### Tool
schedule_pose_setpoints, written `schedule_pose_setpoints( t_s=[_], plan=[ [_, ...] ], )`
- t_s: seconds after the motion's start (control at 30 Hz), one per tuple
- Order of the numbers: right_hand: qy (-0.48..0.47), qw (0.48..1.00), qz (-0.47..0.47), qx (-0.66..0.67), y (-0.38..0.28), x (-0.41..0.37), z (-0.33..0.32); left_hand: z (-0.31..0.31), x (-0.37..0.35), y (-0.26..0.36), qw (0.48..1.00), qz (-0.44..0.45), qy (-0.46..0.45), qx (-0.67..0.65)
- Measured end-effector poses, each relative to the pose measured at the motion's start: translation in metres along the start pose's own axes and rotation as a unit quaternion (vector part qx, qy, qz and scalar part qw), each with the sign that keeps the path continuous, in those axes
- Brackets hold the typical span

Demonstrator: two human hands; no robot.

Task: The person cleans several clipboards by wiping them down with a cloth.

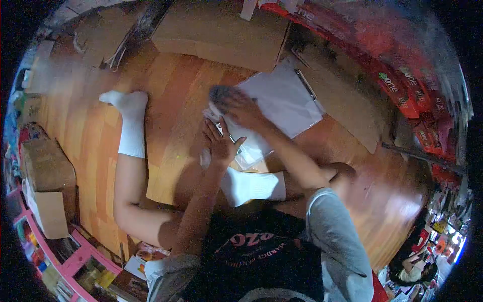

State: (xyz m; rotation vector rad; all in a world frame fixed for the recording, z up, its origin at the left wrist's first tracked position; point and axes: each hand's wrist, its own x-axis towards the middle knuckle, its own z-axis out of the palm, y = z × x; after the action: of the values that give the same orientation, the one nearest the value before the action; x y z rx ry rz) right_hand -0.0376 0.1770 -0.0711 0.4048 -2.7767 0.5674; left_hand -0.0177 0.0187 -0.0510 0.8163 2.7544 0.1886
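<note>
My right hand (pixel 240 106) lies over a dark grey cloth-like bundle (pixel 219 93), its fingers closed on it and somewhat blurred. Just below it, my left hand (pixel 221 144) is open with the fingers spread, palm down on a clear plastic sleeve or sheet (pixel 250 151) on the floor. A thin dark-edged strip shows beside the left fingers. Under and beyond the right forearm is a larger white sheet (pixel 284 98), with a dark clip-like bar (pixel 307 86) along its right side. How the bundle and the sleeve touch is hidden by my hands.
I sit on a wood-look floor (pixel 171 90), with white-socked feet (pixel 132 118) on either side of my hands. Cardboard boxes (pixel 221 32) stand ahead and at left. Red paper-ream packs (pixel 397 93) line the right. A pink rack (pixel 75 261) is at lower left.
</note>
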Motion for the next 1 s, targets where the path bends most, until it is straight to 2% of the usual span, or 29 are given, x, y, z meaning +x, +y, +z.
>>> schedule_pose_setpoints(
  t_s=[0.13,0.2,0.23,0.27,0.33,0.4,0.43,0.5,0.6,0.67,0.7,0.73,0.77,0.8,0.87,0.9,0.93,0.97,1.0],
  plan=[
    [0.009,0.972,0.216,-0.087,0.061,-0.013,-0.057,-0.011,0.000,0.003,1.000,-0.013,-0.020,-0.014],
    [0.125,0.931,0.242,-0.245,0.098,-0.034,-0.061,-0.004,-0.001,0.002,1.000,-0.004,0.012,-0.021],
    [0.124,0.930,0.242,-0.246,0.102,-0.040,-0.065,-0.005,-0.001,0.003,1.000,-0.003,0.012,-0.022],
    [0.060,0.919,0.303,-0.246,0.106,-0.045,-0.068,-0.007,-0.001,0.004,1.000,-0.001,0.015,-0.016],
    [-0.005,0.899,0.364,-0.245,0.108,-0.051,-0.063,-0.005,-0.001,0.003,1.000,0.003,0.016,-0.010],
    [0.102,0.905,0.318,-0.263,0.100,-0.048,-0.045,0.001,-0.001,0.001,1.000,0.004,0.019,0.005],
    [0.102,0.904,0.320,-0.265,0.084,-0.039,-0.049,0.003,-0.001,0.000,1.000,0.007,0.018,0.005],
    [0.042,0.947,0.291,-0.133,0.045,-0.034,-0.049,0.007,0.001,-0.002,0.999,0.018,0.036,-0.003],
    [0.069,0.965,0.235,-0.093,0.004,-0.043,-0.034,0.013,0.001,-0.003,0.999,0.012,0.037,0.026],
    [0.006,0.987,0.158,-0.010,-0.030,-0.052,-0.039,0.018,0.001,-0.005,0.997,0.025,0.063,0.032],
    [0.006,0.987,0.158,-0.010,-0.044,-0.063,-0.042,0.020,0.002,-0.006,0.994,0.037,0.091,0.039],
    [-0.040,0.989,0.140,0.026,-0.057,-0.076,-0.047,0.017,0.003,-0.007,0.994,0.038,0.091,0.039],
    [-0.087,0.987,0.121,0.061,-0.061,-0.087,-0.052,0.013,0.004,-0.007,0.997,0.029,0.021,0.069],
    [-0.088,0.987,0.122,0.061,-0.058,-0.096,-0.060,0.009,0.004,-0.007,0.994,0.019,-0.049,0.097],
    [-0.256,0.962,0.090,0.027,-0.051,-0.108,-0.084,0.006,0.004,-0.007,0.996,0.011,-0.069,0.061],
    [-0.256,0.962,0.090,0.027,-0.052,-0.099,-0.104,0.002,0.006,-0.006,0.996,0.004,-0.088,0.026],
    [-0.356,0.918,0.175,-0.010,-0.054,-0.082,-0.132,-0.004,0.007,-0.005,0.996,0.003,-0.088,0.026],
    [-0.449,0.855,0.255,-0.047,-0.051,-0.073,-0.147,-0.011,0.009,-0.003,0.992,0.007,-0.124,0.037],
    [-0.313,0.914,0.249,-0.072,-0.017,-0.115,-0.115,-0.017,0.009,-0.002,0.985,0.010,-0.163,0.047]
  ],
)
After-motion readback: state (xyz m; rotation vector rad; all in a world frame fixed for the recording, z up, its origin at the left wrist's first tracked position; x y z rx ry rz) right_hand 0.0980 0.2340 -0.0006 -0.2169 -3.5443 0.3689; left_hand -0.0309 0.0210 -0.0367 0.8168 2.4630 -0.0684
